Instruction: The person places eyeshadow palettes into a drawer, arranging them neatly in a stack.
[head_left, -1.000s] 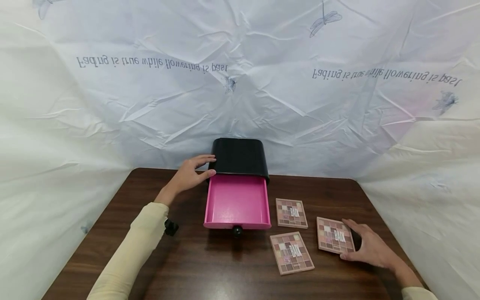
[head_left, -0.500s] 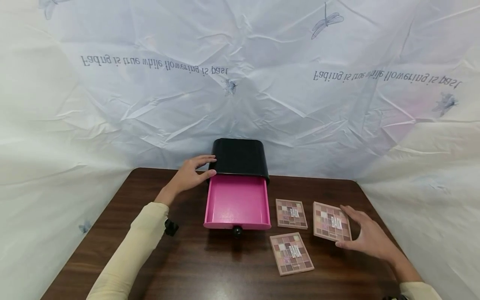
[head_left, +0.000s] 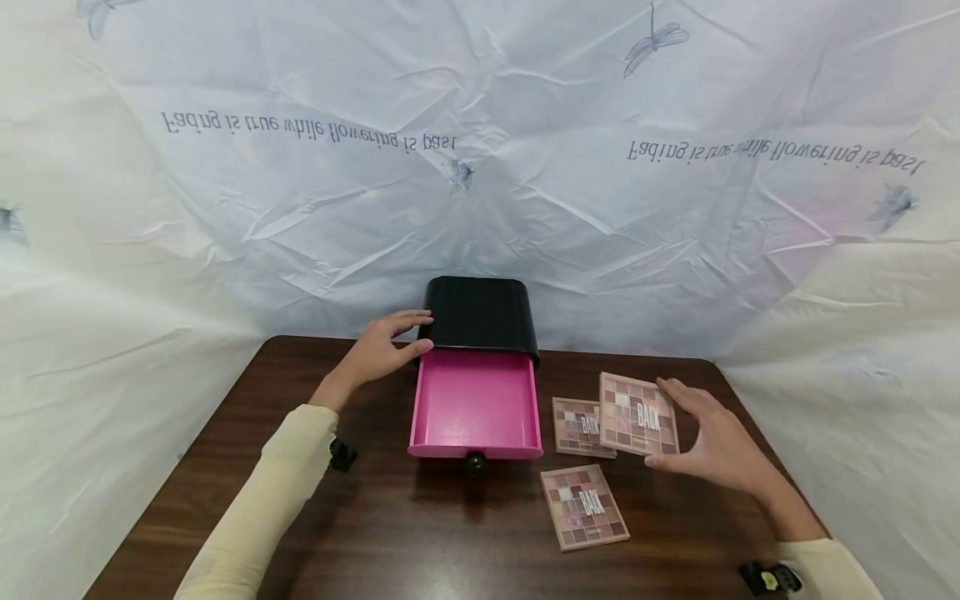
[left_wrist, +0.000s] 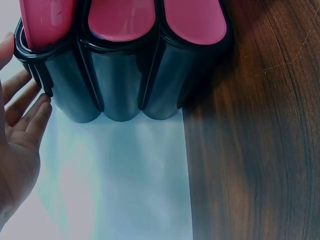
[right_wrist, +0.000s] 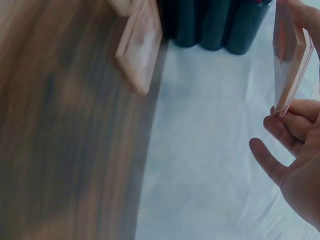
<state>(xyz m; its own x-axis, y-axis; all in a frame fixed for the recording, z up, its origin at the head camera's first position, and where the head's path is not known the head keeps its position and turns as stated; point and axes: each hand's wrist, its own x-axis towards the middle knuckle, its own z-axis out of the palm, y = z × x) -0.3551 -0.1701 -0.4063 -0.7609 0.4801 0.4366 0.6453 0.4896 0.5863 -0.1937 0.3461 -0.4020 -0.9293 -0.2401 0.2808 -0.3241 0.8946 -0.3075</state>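
Right hand [head_left: 716,442] pinches an eyeshadow palette [head_left: 637,414] by opposite edges, above the table [head_left: 420,546]. Left hand [head_left: 378,348], well left of that grip, rests extended fingers against the glossy, round-cornered black case [head_left: 480,312]. Carrying well likely calls for an edge-only pinch and clearance over the partly hidden palette [head_left: 576,435] left of the grip. Pink drawer [head_left: 474,404] beyond: smooth, shallow, probably plastic. Palettes: flat, near-square.

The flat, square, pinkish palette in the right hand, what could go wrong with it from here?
It might slip, since the right hand grips the palette only near one side. If lowered here, it could hit the matching pinkish square palette it overlaps in the head view, on the brown wood-grain table. Carried leftward, it might bump the bright pink plastic drawer, which sticks out of the glossy black cabinet that the left hand touches.
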